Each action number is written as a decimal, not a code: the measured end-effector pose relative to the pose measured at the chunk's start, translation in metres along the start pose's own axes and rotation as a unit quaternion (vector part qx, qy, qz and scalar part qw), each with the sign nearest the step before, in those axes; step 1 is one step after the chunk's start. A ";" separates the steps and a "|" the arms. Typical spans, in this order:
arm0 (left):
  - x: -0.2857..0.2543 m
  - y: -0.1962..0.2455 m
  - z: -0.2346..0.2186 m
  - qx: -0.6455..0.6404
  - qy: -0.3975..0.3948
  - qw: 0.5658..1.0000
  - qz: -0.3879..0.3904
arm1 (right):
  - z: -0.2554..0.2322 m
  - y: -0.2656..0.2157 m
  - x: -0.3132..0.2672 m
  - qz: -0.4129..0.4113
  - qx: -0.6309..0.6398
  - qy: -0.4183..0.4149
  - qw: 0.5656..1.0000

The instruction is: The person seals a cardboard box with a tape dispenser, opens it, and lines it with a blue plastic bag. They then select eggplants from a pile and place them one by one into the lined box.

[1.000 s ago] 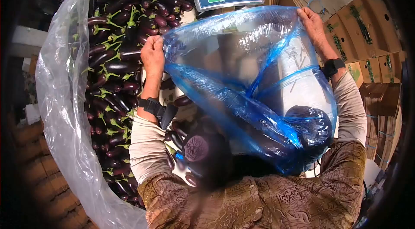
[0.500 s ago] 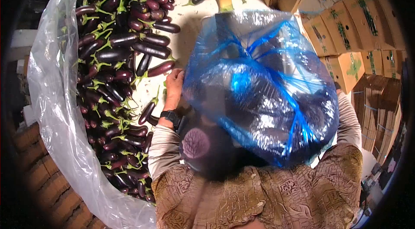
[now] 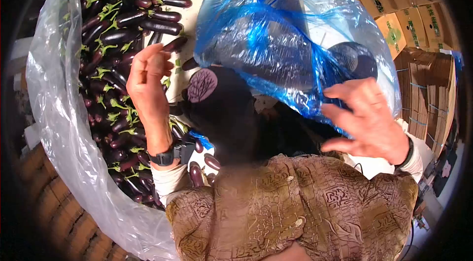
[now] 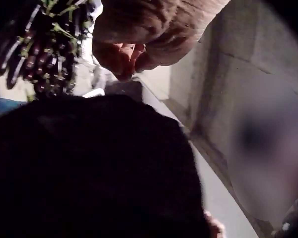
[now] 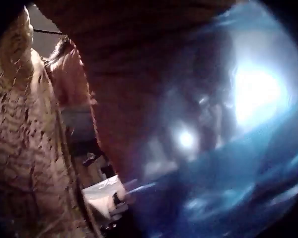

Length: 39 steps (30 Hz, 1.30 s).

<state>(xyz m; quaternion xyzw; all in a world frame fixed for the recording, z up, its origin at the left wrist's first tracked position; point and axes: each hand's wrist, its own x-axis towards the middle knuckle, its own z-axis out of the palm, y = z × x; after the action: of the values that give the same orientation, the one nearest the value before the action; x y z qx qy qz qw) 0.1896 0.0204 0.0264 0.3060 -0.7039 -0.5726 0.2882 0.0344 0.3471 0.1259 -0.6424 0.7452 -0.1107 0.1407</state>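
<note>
A clear blue plastic bag [image 3: 276,34] is spread wide over the white work surface, with dark shapes showing through it. My right hand [image 3: 364,118] is at the bag's near right edge, fingers apart and slightly bent; whether they touch the film is unclear. Blue film [image 5: 238,193] fills much of the right wrist view. Left of the bag, my left hand [image 3: 150,83] is raised beside the eggplants [image 3: 118,37], its fingers loosely bent with nothing visible in them. The left wrist view shows that hand [image 4: 154,34] from close by, its fingertips near one another.
Clear plastic sheeting [image 3: 59,113] borders the eggplant pile on the left. Cardboard boxes [image 3: 411,27] and flattened cartons [image 3: 426,98] stand at the right. A dark cap [image 3: 217,108] blocks part of the near centre. A few loose eggplants [image 3: 196,175] lie near the person's front.
Both hands have let go of the bag's far rim and come back toward the body. The bag now lies lower and spread out. The scale has left the head view.
</note>
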 end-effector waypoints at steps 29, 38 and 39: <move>-0.137 0.008 0.116 0.040 -0.192 0.973 0.125 | 0.011 0.046 -0.018 0.168 0.402 0.152 0.887; -0.081 0.028 0.151 0.221 0.019 0.918 0.330 | -0.024 0.049 0.007 0.227 0.512 0.096 0.823; -0.074 0.029 0.153 0.248 0.028 0.900 0.357 | -0.021 0.051 0.009 0.233 0.514 0.099 0.819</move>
<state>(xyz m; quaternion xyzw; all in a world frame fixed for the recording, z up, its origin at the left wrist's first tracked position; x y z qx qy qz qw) 0.1192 0.1778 0.0231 0.1116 -0.8769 -0.2291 0.4075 -0.0214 0.3456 0.1269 -0.2694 0.7173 -0.5046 0.3977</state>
